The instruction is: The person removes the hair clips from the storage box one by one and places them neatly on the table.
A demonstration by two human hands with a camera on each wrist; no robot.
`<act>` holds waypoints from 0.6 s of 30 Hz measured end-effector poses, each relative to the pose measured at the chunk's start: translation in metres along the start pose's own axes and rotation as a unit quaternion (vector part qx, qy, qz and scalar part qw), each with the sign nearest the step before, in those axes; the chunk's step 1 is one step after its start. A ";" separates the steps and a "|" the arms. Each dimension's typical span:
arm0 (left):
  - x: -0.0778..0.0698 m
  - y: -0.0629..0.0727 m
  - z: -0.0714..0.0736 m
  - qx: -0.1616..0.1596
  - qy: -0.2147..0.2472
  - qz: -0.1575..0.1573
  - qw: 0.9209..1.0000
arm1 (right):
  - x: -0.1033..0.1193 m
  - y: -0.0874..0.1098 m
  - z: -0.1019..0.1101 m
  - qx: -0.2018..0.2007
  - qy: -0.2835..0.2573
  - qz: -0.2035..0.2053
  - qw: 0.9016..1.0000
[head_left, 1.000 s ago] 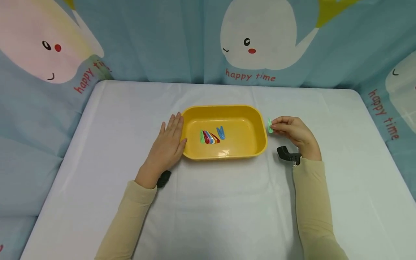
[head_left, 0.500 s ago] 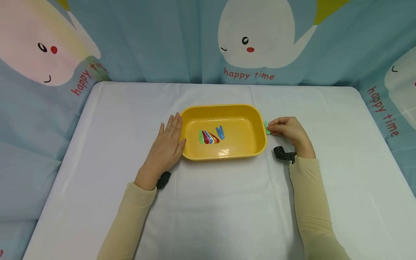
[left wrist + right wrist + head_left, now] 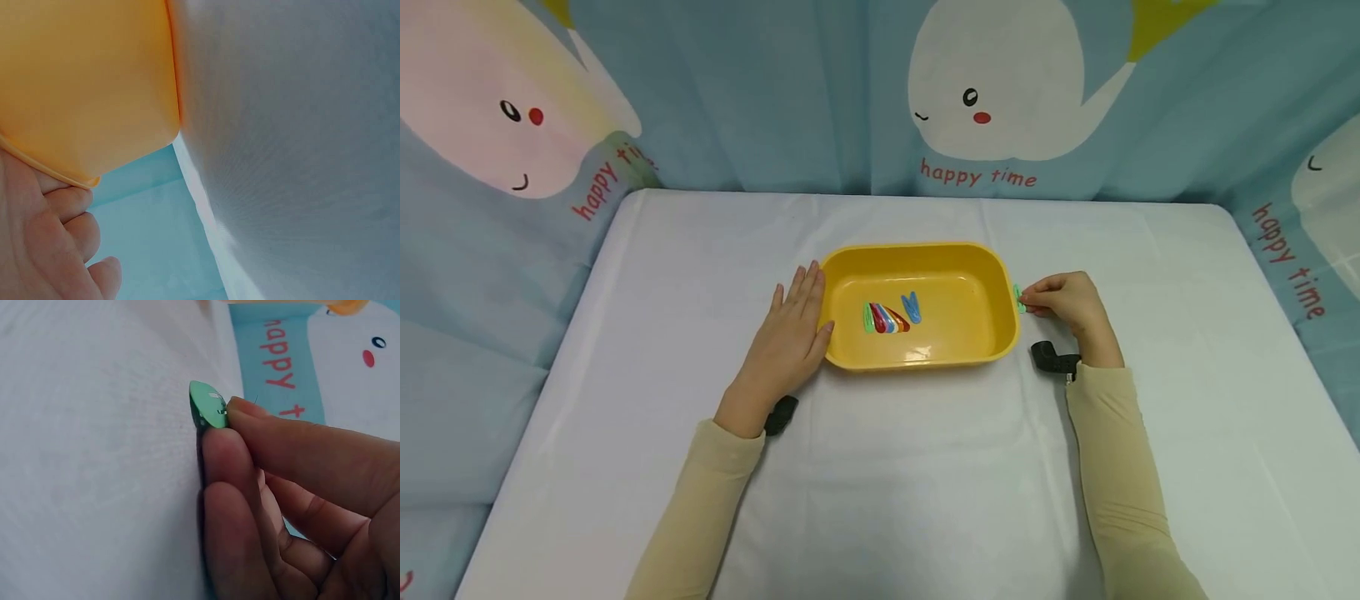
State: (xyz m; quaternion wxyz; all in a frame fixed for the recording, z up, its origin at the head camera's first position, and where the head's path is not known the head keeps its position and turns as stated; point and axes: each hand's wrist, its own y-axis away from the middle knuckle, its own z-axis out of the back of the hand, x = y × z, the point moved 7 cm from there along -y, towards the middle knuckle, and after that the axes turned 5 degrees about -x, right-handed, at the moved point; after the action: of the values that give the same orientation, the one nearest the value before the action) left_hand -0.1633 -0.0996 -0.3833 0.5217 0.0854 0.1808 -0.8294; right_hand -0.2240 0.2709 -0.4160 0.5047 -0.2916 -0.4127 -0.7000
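My right hand [image 3: 1071,304] pinches a green snap hair clip [image 3: 208,405] between thumb and fingertips, just outside the right rim of the yellow basin [image 3: 970,346]. In the right wrist view, the clip and fingertips are down at the white cloth. With straight fingers, my left hand [image 3: 786,337] rests against the basin's left rim; the left wrist view shows fingers [image 3: 75,203] under that rim. Inside the basin lie a blue hair clip [image 3: 912,307] and, left of it, a fanned row of several clips [image 3: 887,318] in green, red, blue, white and orange.
A white cloth [image 3: 917,467] covers the table. Blue curtains [image 3: 775,100] with printed whales hang behind and along the sides. A black wrist camera [image 3: 1054,358] sits on the right wrist, and another [image 3: 781,415] on the left.
My right hand has moved slightly left and toward me with the green hair clip, bringing it close to the basin's right rim. The left hand stays at the left rim.
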 end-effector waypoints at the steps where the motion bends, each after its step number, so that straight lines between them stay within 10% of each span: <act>1: 0.000 0.000 0.001 -0.002 -0.001 -0.001 1.000 | 0.000 0.000 0.000 -0.002 0.004 0.002 1.000; 18: 0.000 0.000 0.002 0.008 -0.003 0.002 1.000 | 0.001 0.001 0.001 -0.003 -0.011 0.013 1.000</act>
State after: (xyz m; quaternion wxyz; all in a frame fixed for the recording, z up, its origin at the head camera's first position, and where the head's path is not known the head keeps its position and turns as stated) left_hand -0.1634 -0.1002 -0.3812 0.5228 0.0873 0.1720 -0.8303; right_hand -0.2236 0.2709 -0.4145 0.5086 -0.3060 -0.4118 -0.6914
